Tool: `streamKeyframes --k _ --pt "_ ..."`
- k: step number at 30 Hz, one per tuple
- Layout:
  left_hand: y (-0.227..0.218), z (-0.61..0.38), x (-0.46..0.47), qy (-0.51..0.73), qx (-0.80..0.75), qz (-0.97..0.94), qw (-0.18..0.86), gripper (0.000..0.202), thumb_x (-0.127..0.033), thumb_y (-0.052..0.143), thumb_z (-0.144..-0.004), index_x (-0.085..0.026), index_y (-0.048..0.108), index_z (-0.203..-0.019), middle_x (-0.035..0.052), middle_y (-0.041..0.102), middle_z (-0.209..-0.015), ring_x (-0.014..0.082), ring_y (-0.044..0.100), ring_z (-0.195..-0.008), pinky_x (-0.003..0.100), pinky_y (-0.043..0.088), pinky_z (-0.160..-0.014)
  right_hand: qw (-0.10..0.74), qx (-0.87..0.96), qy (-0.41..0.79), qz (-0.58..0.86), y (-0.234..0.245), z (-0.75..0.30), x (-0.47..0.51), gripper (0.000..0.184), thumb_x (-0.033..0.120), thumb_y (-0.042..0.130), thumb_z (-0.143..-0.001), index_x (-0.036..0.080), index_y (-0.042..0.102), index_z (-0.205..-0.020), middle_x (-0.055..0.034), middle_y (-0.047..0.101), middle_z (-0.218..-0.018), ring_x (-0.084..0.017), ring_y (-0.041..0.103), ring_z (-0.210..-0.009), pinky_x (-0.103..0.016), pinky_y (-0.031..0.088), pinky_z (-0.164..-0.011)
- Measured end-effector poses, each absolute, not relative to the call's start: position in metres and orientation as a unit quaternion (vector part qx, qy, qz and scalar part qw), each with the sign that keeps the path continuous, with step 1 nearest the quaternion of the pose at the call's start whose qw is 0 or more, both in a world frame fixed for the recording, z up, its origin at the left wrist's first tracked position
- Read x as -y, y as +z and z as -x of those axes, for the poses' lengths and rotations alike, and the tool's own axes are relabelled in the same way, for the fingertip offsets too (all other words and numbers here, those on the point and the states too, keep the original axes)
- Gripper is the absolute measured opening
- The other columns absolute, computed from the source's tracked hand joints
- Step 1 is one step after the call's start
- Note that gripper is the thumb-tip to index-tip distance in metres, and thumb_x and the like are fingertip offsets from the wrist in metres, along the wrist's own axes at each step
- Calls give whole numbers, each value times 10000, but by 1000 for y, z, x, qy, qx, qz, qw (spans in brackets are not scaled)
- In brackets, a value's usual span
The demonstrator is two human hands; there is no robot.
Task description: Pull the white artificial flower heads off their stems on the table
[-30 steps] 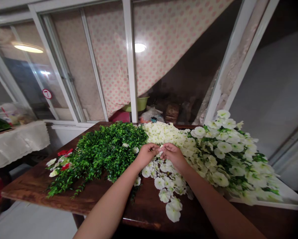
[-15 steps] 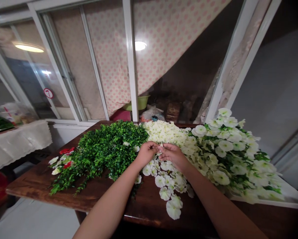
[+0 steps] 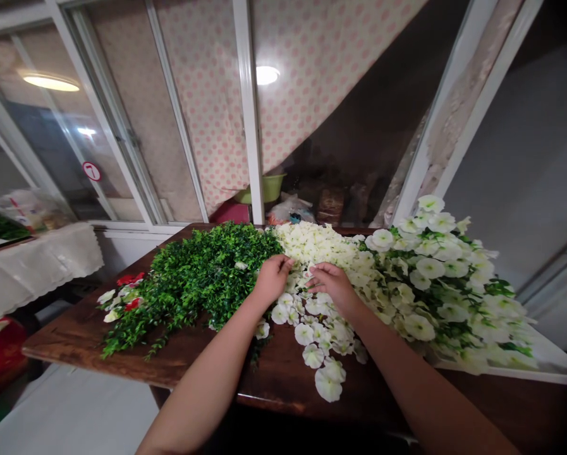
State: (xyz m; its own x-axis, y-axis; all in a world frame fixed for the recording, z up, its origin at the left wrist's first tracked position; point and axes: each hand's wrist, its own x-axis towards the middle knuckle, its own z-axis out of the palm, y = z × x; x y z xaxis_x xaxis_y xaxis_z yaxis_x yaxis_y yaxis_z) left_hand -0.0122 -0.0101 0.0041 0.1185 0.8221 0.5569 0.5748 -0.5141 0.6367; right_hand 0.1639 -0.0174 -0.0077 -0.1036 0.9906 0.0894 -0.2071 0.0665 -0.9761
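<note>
My left hand (image 3: 272, 278) is closed in a pinch at the right edge of the green leafy sprays (image 3: 207, 268). Whatever its fingertips hold is too small to make out. My right hand (image 3: 333, 284) is a short way to the right, its thumb and forefinger at a small white flower (image 3: 310, 269) that blends with the blooms behind. Beyond both hands lies a heap of cream-white blossoms (image 3: 311, 243). Loose white flowers (image 3: 328, 379) trail below them toward the table's front edge.
Large bunches of white flowers with leaves (image 3: 430, 268) rest on a white board (image 3: 548, 357) at the right. Red and white flowers (image 3: 129, 294) lie at the left of the dark wooden table (image 3: 74, 328). Behind stands a sliding window frame (image 3: 248, 114).
My hands were together at the fingertips and have drawn apart, the left going left and the right slightly right. The whole view has shifted a little.
</note>
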Motion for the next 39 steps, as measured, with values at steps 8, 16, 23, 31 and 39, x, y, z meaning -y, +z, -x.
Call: streamKeyframes --k 8,16,23,31,39 --pt "14 35 3 327 -574 -744 -104 276 -153 423 -864 -127 672 -979 132 632 -927 238 552 -924 338 400 -866 569 483 515 421 -11 -166 14 230 395 693 -674 193 600 -733 -6 591 -563 -189 618 -615 -299 534 -558" --pt "9 35 12 130 -589 -786 -134 250 -171 536 -758 -181 726 -921 147 621 -978 307 473 -1026 404 364 -838 570 472 516 431 -10 -164 14 206 385 647 -682 209 544 -710 7 575 -525 -183 602 -564 -294 510 -536" --pt "5 36 11 119 -560 -814 -95 157 -210 585 -751 -205 735 -797 145 602 -957 319 430 -1056 444 303 -904 570 463 523 433 -11 -163 13 235 398 662 -644 211 528 -690 -10 623 -695 -159 593 -554 -275 489 -498" --pt "3 31 9 182 -534 -824 -48 113 -211 592 -752 -187 678 -682 131 635 -791 306 498 -966 451 297 -902 582 443 526 434 -12 -165 12 218 389 664 -645 215 548 -709 -14 631 -690 -162 589 -550 -277 478 -494" --pt "1 25 8 226 -493 -837 75 228 -79 577 -684 -191 668 -860 67 645 -769 202 571 -735 285 401 -705 592 446 512 434 -13 -168 11 243 406 669 -661 209 549 -738 -8 604 -632 -165 591 -564 -272 491 -513"
